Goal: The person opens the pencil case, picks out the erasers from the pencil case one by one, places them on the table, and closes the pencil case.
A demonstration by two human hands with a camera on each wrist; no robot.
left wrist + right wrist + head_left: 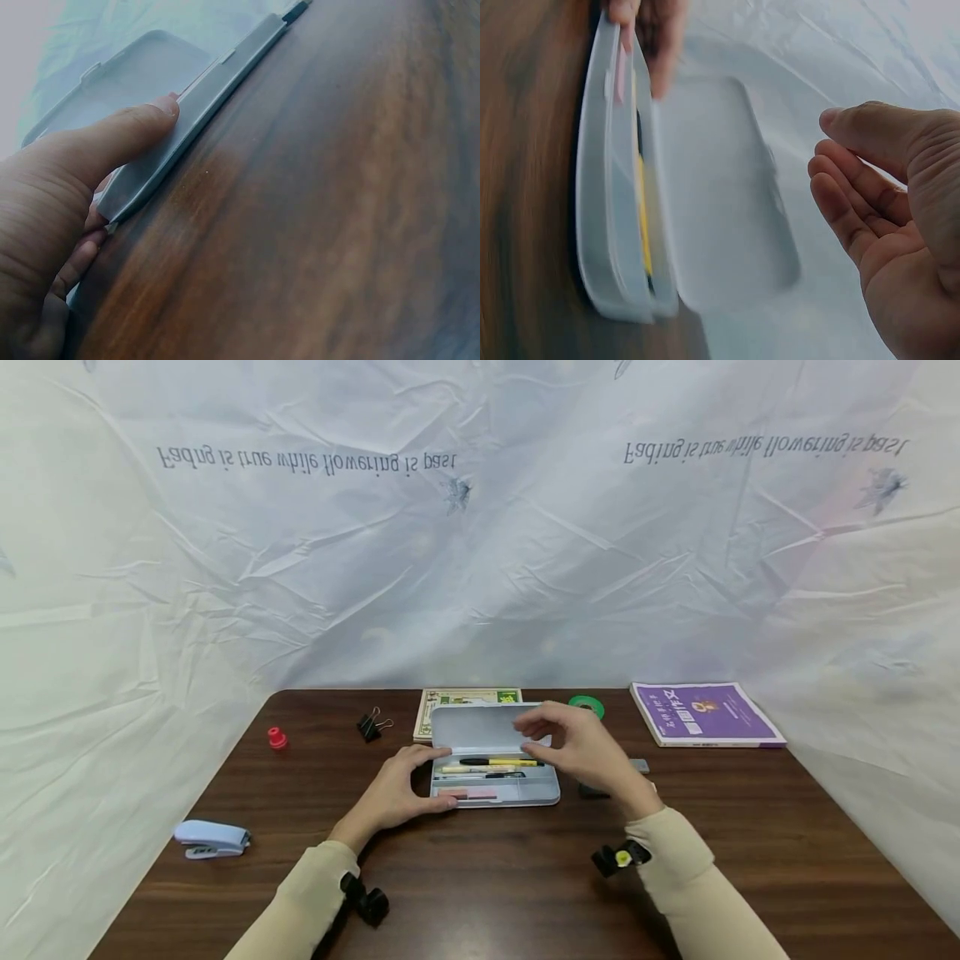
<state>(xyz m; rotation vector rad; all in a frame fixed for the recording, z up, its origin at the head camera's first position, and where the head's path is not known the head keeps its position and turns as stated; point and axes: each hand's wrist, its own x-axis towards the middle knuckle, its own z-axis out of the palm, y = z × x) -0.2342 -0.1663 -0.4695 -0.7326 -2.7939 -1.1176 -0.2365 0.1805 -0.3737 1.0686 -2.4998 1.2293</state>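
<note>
A light grey pencil case (536,790) lies on the table with its lid (468,728) raised at the back. My left hand (392,789) grips its left end, thumb on the front edge and fingers toward the back; the left wrist view shows the thumb (142,127) pressing the case's wall. Inside lie a yellow and black pen (517,762), other slim pens and a pink eraser-like block (480,793). My right hand (577,743) hovers over the right side, in front of the lid. In the right wrist view its fingers (832,199) are loosely bent and hold nothing.
Behind the case is a green-patterned book (427,714), with green tape (588,702) to its right. A purple book (705,714) lies back right. Leftward are a black binder clip (370,727), a red piece (277,738) and a stapler (212,838). A dark object (592,792) is partly hidden.
</note>
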